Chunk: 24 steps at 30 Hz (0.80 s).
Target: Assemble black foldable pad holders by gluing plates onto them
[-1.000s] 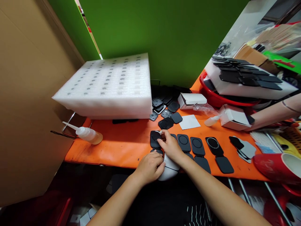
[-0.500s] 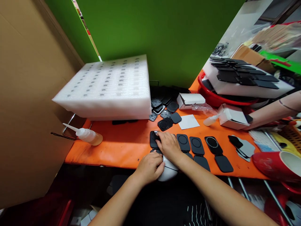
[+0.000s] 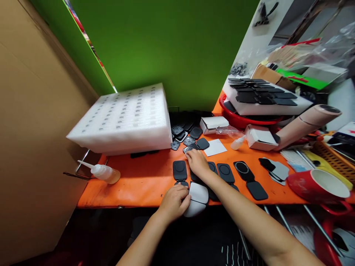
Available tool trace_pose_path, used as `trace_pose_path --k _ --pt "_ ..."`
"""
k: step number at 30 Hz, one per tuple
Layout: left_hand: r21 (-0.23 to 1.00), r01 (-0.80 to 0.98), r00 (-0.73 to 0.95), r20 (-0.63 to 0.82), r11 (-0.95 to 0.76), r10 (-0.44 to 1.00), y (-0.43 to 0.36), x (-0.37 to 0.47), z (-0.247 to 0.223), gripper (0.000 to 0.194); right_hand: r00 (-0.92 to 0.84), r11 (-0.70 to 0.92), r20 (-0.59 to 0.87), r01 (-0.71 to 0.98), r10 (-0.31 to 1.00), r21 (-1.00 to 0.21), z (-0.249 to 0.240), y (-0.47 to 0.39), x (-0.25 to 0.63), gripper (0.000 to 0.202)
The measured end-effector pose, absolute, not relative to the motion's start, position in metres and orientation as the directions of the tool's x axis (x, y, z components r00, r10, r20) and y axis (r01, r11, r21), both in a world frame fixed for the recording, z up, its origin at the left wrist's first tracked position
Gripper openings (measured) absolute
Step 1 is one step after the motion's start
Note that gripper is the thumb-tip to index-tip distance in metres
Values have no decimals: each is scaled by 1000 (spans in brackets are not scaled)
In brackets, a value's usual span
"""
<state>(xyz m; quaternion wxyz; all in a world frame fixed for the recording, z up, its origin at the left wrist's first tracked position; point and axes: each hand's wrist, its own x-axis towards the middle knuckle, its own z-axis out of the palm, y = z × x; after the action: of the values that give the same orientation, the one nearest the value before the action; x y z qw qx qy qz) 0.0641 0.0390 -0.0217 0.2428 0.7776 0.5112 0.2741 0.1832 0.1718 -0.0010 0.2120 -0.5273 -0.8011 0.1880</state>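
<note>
On the orange table cover [image 3: 138, 190] lie several hinged dark pads in a row. My left hand [image 3: 174, 201], fingers curled, rests at the lower half of the leftmost pad [image 3: 179, 170], beside a grey-white rounded piece [image 3: 199, 193] at the table's front edge. Farther back, my right hand [image 3: 197, 162] has its fingertips on a dark disc-like part [image 3: 189, 149] at the near side of a pile of black parts [image 3: 181, 132]. Whether it grips that part is too small to tell. A hinged pad with a ring [image 3: 242, 168] lies to the right.
A white foam block [image 3: 124, 120] stands at the back left, a bottle [image 3: 105, 173] before it. White boxes [image 3: 260, 137], a white card [image 3: 215, 147], a red basin [image 3: 244, 119], a pink tumbler [image 3: 305, 123] and a red mug [image 3: 307, 186] are on the right.
My right hand has moved away from the leftmost pad, back to the pile. My left hand stays near the pad's lower half. The camera view has shifted.
</note>
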Motion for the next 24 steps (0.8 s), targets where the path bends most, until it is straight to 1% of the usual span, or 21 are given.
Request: trace_pose_path --k 2,4,6,9,11,13,14,15,17,18,20,22,23,24 --pt "662 654 334 180 -365 925 41 63 -20 24 -352 364 139 727 926 -583 12 168 201 25" --pt "669 648 335 179 -364 925 41 61 -15 25 -344 325 108 669 933 -668 24 154 224 31" --pt "693 641 313 156 -330 937 37 59 -7 26 -335 220 26 557 942 -801 30 132 248 32" --pt "784 579 263 80 -224 961 23 58 6 25 -386 66 -114 423 915 -904 27 89 273 28" --pt "861 491 244 14 -136 970 11 59 12 24 -464 -67 -207 299 861 -952 18 60 279 31" --pt "915 404 198 -75 -12 977 -1 58 13 24 -519 -187 -271 209 811 -960 9 37 276 48" --pt "928 368 147 -125 63 981 -5 56 11 25 -524 -229 -300 197 797 -953 6 28 273 54" --pt "933 335 78 -171 136 982 -8 52 9 26 -520 -251 -322 205 791 -946 5 21 269 56" --pt "930 270 -116 -224 248 968 -9 38 4 31 -517 -229 -337 263 787 -937 6 12 261 46" --pt "927 247 -223 -229 282 947 -7 28 1 36 -530 -180 -322 303 784 -936 9 11 259 38" --pt "905 234 -433 -231 356 871 -1 6 -2 53 -564 -28 -256 381 785 -924 18 12 259 26" --pt "839 300 -536 -245 454 808 6 -13 -1 70 -569 124 -167 438 805 -891 25 18 266 22" --pt "787 383 -575 -207 484 792 9 -19 0 76 -549 179 -124 465 827 -867 27 22 271 22" --pt "722 487 -605 -127 492 786 11 -22 2 80 -510 216 -83 499 856 -839 28 28 278 22"
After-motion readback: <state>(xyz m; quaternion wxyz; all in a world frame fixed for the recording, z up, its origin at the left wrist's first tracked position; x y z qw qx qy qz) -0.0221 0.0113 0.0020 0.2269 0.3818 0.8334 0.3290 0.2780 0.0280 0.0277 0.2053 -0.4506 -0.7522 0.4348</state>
